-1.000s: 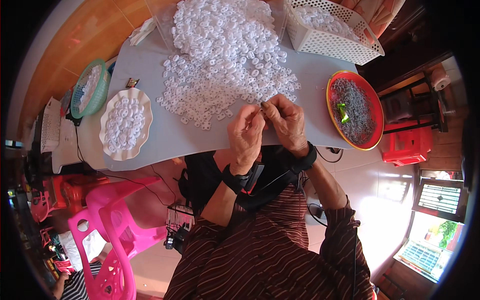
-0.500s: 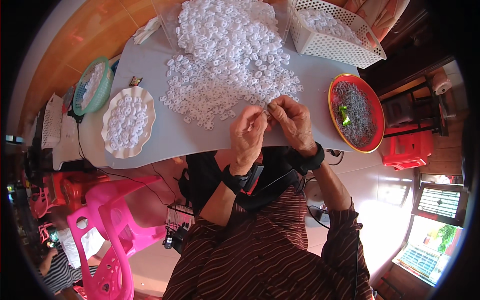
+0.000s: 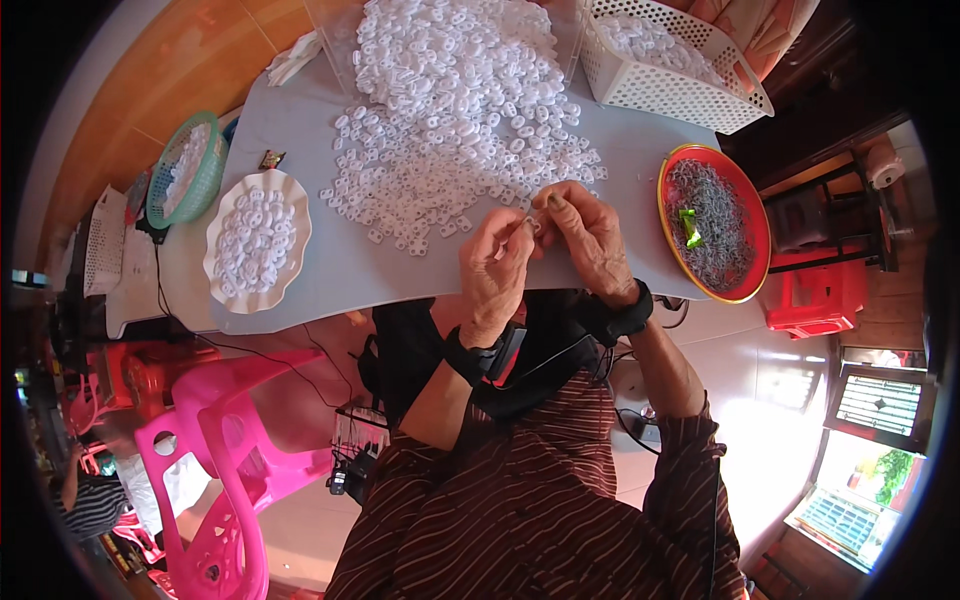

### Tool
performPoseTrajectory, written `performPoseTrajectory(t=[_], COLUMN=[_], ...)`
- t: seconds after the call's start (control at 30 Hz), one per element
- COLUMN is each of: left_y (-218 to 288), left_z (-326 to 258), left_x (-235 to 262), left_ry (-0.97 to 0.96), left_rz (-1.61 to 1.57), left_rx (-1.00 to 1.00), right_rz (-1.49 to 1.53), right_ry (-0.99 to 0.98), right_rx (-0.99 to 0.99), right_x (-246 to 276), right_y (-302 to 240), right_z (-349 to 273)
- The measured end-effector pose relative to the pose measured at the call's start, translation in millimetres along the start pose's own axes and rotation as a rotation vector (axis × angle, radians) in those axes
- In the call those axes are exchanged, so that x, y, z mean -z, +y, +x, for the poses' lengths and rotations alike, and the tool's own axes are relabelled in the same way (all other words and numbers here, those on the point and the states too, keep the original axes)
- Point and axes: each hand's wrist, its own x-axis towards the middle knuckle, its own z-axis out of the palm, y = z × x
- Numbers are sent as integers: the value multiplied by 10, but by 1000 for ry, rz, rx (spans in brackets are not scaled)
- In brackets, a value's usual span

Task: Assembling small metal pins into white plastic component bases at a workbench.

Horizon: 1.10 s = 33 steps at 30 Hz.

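Stretching table (image 3: 360, 275): big and gray, it goes under the fingers and out to both sides.
White heap (image 3: 455, 90): lots and lots of little white pieces, starting just past the fingertips and going far ahead of them.
White basket (image 3: 660, 100): far past the fingers on the right, with holes in its sides and white pieces inside.
Red tray (image 3: 757, 225): right of the fingers, round with a gold rim, full of tiny gray bits (image 3: 715, 245); a shiny green wrapper (image 3: 691, 228) lies on them.
Wavy plate (image 3: 300, 235): well left of the fingers, with white pieces piled on it.
Green basket (image 3: 208, 185): even farther left, also with white pieces inside.
Two hands: the left hand (image 3: 495, 268) pinches with its thumb and finger; the right hand (image 3: 592, 242) is bent close by, its grip too hard to tell.
Tiny pale bit (image 3: 532, 223): in the left fingertips, near the right ones.
Hard to see: fingers hide most of that bit, so its shape is unclear; the heap's far end is cut off.
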Motion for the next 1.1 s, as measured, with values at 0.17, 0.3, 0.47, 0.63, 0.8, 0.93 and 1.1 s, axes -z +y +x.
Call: performPoseTrajectory(t=[0.17, 0.3, 0.47, 0.63, 0.8, 0.93, 1.1], left_y=[-23, -76, -69, -40, 5, 147, 353], left_z=[0, -1, 8, 20, 8, -62, -32], left_x=[-4, -16, -26, 0, 20, 101, 562], left_ry=[38, 44, 46, 43, 32, 136, 265], left_rz=[-8, -3, -16, -7, 108, -27, 528], left_rx=[-9, -14, -20, 3, -45, -222, -238], right_rz=[25, 40, 7, 1, 74, 122, 123], right_ry=[-7, 38, 56, 45, -16, 136, 100], right_rx=[-3, -1, -12, 9, -47, -46, -127], right_x=[-13, -15, -44, -76, -49, -48, -184], right_y=[46, 139, 136, 35, 49, -52, -156], right_z=[-20, -30, -30, -51, 3, 86, 222])
